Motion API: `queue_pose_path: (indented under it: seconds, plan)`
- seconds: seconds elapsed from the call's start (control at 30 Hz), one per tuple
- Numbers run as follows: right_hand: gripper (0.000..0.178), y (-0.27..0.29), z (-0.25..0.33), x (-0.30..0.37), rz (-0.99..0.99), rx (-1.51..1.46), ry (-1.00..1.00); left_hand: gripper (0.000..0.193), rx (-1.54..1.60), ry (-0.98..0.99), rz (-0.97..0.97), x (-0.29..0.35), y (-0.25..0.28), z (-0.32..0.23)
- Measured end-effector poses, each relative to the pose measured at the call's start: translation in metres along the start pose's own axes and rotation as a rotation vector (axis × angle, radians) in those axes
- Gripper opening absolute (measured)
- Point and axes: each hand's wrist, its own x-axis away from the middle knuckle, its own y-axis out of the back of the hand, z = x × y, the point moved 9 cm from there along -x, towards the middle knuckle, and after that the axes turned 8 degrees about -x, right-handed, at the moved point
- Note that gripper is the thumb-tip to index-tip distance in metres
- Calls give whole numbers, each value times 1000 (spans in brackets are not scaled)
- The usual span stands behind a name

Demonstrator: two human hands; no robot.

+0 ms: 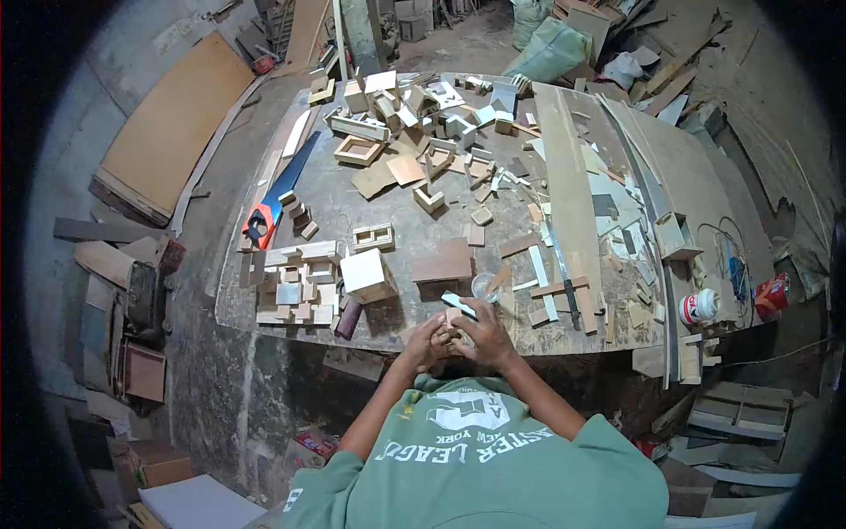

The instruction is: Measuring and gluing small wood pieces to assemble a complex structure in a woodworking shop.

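At the table's front edge, my left hand [426, 345] is closed on a small wooden block [453, 316]. My right hand [486, 337] meets it from the other side, thumb and fingers bent round the same piece. A pale flat strip [455, 303] lies just beyond the fingertips; whether a finger touches it I cannot tell. Behind it stand a small clear round container [484, 286] and a brown wooden block [442, 262]. To the left are a pale wooden box [368, 274] and a dark purple-brown cylinder [349, 318]. My palms hide part of the small block.
A handsaw [288, 183] with an orange handle lies at the table's left. Small wooden blocks [300, 291] are grouped near the front left. Wooden offcuts and little frames [359, 150] pile up at the back. A long board [568, 194] and a white tub [698, 306] occupy the right.
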Motion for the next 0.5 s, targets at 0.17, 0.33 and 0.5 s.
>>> queue_pose_path:
  seconds: [0.17, 0.33, 0.5]
  plan:
    - [33, 11, 16, 1, -31, -52, 114, 33, -133, -59, -28, 2, -6, -8]
    - [38, 44, -72, 20, -441, -128, -279, 37, -273, -53, -98, -3, 10, -8]
    - [39, 66, -139, 16, -566, -165, -575, 45, -908, -244, -122, -13, -15, -33]
